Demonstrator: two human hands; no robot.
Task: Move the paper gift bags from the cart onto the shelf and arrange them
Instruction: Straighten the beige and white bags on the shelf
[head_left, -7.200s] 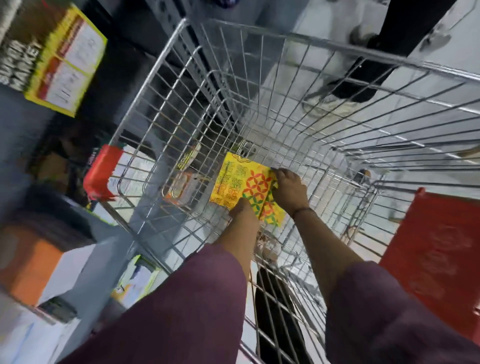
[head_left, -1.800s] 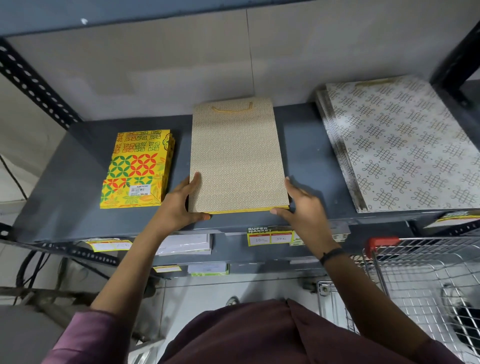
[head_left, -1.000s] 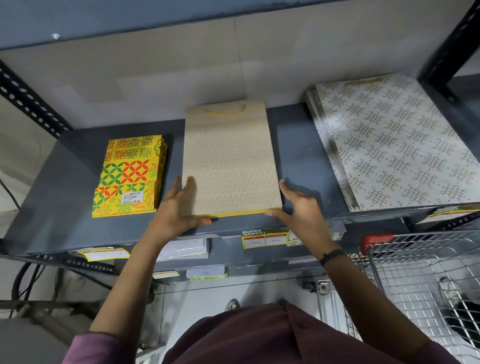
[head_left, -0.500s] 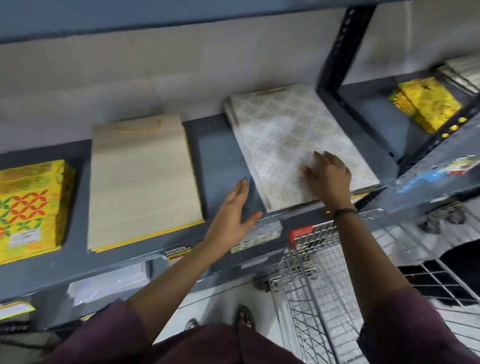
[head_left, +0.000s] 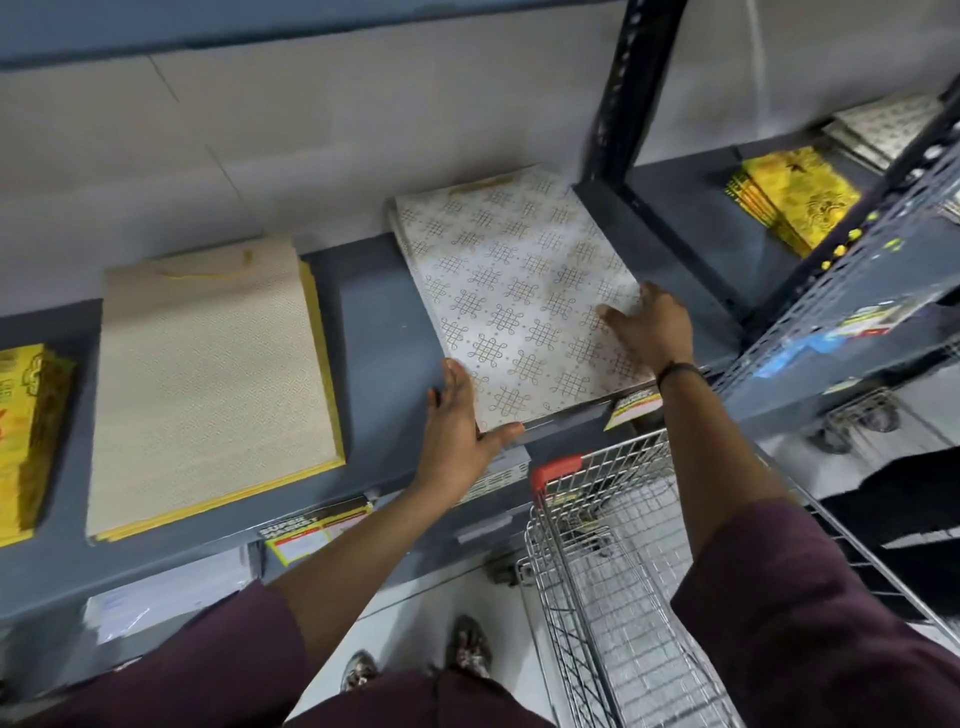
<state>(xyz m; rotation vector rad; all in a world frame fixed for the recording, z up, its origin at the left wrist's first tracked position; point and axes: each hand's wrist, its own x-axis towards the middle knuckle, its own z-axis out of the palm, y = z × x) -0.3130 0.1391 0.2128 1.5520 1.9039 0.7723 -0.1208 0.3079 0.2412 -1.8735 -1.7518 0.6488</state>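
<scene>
Grey steel shelf (head_left: 374, 332) carries three flat bag piles, with a wire cart (head_left: 613, 561) parked below its front edge.
White bags (head_left: 514, 291) lie rightmost, beside beige bags (head_left: 208, 374) and yellow bags (head_left: 26, 441); left hand (head_left: 457, 431), fingers apart, presses their near-left corner, while right hand (head_left: 649, 327) lies spread flat on top.

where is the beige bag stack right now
In the head view, the beige stack lies flat on the shelf, left of centre, between the yellow stack and the white stack.
</scene>
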